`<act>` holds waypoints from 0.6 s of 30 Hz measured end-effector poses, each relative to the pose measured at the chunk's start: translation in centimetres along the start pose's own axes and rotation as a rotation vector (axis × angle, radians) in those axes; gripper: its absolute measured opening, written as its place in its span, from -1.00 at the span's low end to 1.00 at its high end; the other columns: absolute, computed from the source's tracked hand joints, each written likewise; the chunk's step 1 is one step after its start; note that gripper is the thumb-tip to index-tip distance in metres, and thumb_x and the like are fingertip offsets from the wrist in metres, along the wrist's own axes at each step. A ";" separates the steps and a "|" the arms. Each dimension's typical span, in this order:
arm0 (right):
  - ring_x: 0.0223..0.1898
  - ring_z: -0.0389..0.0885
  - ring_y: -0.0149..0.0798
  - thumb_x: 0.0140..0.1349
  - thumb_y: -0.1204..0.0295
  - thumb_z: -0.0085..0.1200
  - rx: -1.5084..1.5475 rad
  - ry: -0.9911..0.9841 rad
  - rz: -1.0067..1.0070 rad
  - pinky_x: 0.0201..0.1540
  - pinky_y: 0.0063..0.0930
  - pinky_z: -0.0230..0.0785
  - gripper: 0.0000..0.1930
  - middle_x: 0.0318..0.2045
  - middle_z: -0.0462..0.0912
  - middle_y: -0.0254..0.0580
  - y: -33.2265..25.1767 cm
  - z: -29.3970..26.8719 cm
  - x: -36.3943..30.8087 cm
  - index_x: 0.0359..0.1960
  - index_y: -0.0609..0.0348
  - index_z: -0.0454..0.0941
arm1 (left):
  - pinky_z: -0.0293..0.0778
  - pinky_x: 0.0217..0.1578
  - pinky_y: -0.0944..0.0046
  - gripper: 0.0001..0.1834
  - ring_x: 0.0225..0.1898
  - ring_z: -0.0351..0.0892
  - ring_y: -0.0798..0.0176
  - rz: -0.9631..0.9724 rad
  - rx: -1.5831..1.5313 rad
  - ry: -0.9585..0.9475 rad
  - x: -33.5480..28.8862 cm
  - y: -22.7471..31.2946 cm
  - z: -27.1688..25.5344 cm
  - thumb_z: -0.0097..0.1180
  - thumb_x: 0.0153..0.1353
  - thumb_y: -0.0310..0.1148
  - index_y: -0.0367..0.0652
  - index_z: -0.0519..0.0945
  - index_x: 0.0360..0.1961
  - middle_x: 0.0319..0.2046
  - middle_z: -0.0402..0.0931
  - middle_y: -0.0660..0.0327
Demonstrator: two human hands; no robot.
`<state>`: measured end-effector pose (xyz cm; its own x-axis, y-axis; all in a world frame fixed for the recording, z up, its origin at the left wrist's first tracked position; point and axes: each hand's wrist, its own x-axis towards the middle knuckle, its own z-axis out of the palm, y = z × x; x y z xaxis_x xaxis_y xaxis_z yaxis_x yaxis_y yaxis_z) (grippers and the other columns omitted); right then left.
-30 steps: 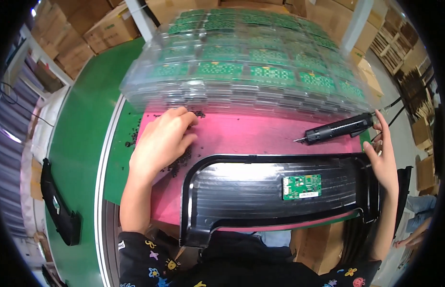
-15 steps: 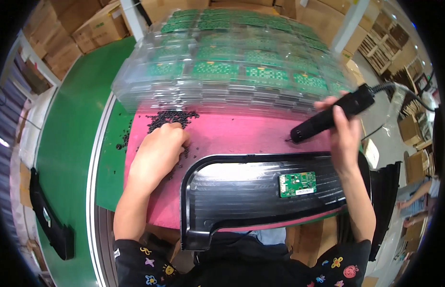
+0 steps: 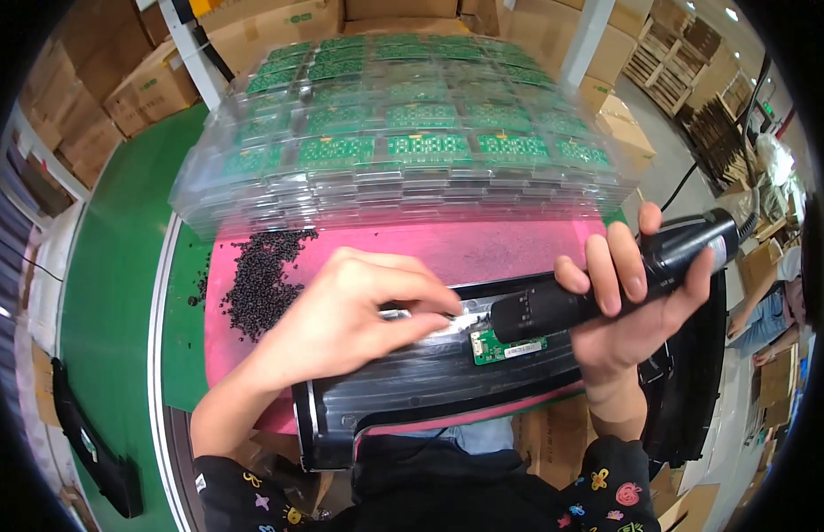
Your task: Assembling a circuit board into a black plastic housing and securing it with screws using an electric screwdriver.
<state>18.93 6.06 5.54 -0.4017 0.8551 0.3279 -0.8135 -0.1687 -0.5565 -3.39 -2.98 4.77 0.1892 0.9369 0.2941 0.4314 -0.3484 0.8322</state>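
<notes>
Hands, qty 2. L hand (image 3: 354, 315): thumb & fingertips drawn close, just beside tip of pwr screwdriver (image 3: 543, 309); can't tell if anything's pinched. R hand (image 3: 620, 332): wrapped round pwr screwdriver, tilted over blk panel (image 3: 394, 399). Grn PCB (image 3: 493, 355), white label: on blk panel, partly hidden by tool. Sm. blk pcs (image 3: 259, 279): heap, L side of pink mat (image 3: 429, 253). Clear trays (image 3: 403, 188) w/ grn boards (image 3: 427, 148): stacked, far side.

my right hand (image 3: 617, 344) grips a black power screwdriver (image 3: 540, 312), angled down-left, its front end above the green circuit board (image 3: 516, 351) on the black panel (image 3: 421, 379). my left hand (image 3: 345, 315) pinches near its tip; contents unclear. small black pieces (image 3: 259, 279) are heaped on the pink mat (image 3: 465, 255), before stacked clear trays (image 3: 412, 186).
</notes>
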 end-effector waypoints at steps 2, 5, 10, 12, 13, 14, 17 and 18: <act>-0.68 0.21 -0.48 0.23 -0.36 -0.12 0.006 -0.066 -0.026 -0.41 -0.42 0.20 -0.41 -0.69 0.28 -0.52 -0.6 -0.1 -0.7 -0.16 -0.07 0.40 | 0.58 -0.19 0.27 -0.82 -0.26 0.71 0.22 -0.031 -0.068 -0.083 1.2 0.6 1.0 0.36 0.06 -0.53 -0.27 0.74 -0.27 -0.32 0.71 0.11; -0.69 0.29 -0.47 0.25 -0.35 -0.12 -0.038 -0.143 -0.105 -0.42 -0.38 0.26 -0.38 -0.67 0.33 -0.50 -2.2 -0.6 -1.7 -0.07 -0.05 0.36 | 0.57 -0.21 0.28 -0.84 -0.28 0.70 0.25 -0.087 -0.130 -0.148 2.2 1.2 1.8 0.34 0.11 -0.51 -0.29 0.73 -0.26 -0.32 0.70 0.12; -0.73 0.36 -0.47 0.26 -0.09 0.08 -0.102 -0.288 -0.244 -0.44 -0.38 0.32 -0.53 -0.66 0.43 -0.46 -3.6 -0.6 -2.5 -0.11 -0.01 0.29 | 0.57 -0.22 0.32 -0.87 -0.28 0.69 0.32 -0.171 -0.318 -0.158 2.7 0.7 2.8 0.30 0.19 -0.49 -0.30 0.71 -0.24 -0.32 0.70 0.14; -0.79 0.35 -0.50 0.21 0.06 0.17 -0.159 -0.266 -0.313 -0.51 -0.47 0.30 -0.59 -0.70 0.44 -0.46 -4.2 0.3 -2.7 -0.20 0.02 0.28 | 0.58 -0.22 0.34 -0.88 -0.25 0.69 0.34 -0.178 -0.285 -0.198 2.6 0.2 2.8 0.28 0.22 -0.49 -0.29 0.69 -0.23 -0.31 0.70 0.15; -0.78 0.37 -0.51 0.20 0.09 0.18 -0.192 -0.287 -0.332 -0.53 -0.51 0.32 -0.60 -0.70 0.46 -0.45 -4.3 0.3 -2.7 -0.20 0.04 0.28 | 0.58 -0.22 0.34 -0.88 -0.25 0.69 0.34 -0.179 -0.291 -0.199 2.5 -0.1 3.0 0.28 0.22 -0.49 -0.29 0.69 -0.23 -0.31 0.70 0.15; -0.78 0.38 -0.52 0.18 0.12 0.20 -0.184 -0.298 -0.354 -0.53 -0.52 0.33 -0.60 -0.71 0.47 -0.45 -4.3 0.4 -2.8 -0.21 0.04 0.28 | 0.59 -0.22 0.34 -0.87 -0.24 0.69 0.34 -0.185 -0.287 -0.211 2.4 -0.4 3.1 0.28 0.21 -0.49 -0.29 0.68 -0.23 -0.31 0.70 0.16; -0.75 0.42 -0.48 0.22 0.09 0.19 -0.190 -0.354 -0.393 -0.53 -0.48 0.36 -0.59 -0.69 0.50 -0.43 -4.3 0.2 -2.9 -0.17 0.04 0.28 | 0.61 -0.23 0.33 -0.85 -0.21 0.69 0.32 -0.155 -0.278 -0.233 2.4 -0.7 3.3 0.29 0.19 -0.51 -0.28 0.67 -0.21 -0.29 0.70 0.18; -0.73 0.46 -0.43 0.26 0.04 0.17 -0.204 -0.397 -0.411 -0.52 -0.43 0.38 -0.57 -0.67 0.52 -0.41 -4.4 0.1 -3.0 -0.13 0.04 0.28 | 0.61 -0.23 0.33 -0.85 -0.21 0.70 0.31 -0.115 -0.297 -0.237 2.5 -0.7 3.5 0.29 0.19 -0.51 -0.28 0.67 -0.20 -0.28 0.70 0.17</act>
<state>23.68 4.20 7.07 -0.2303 0.5751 0.7850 -0.8541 0.2671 -0.4463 -0.20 -0.53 3.26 0.3679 0.9241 0.1031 0.1942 -0.1848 0.9634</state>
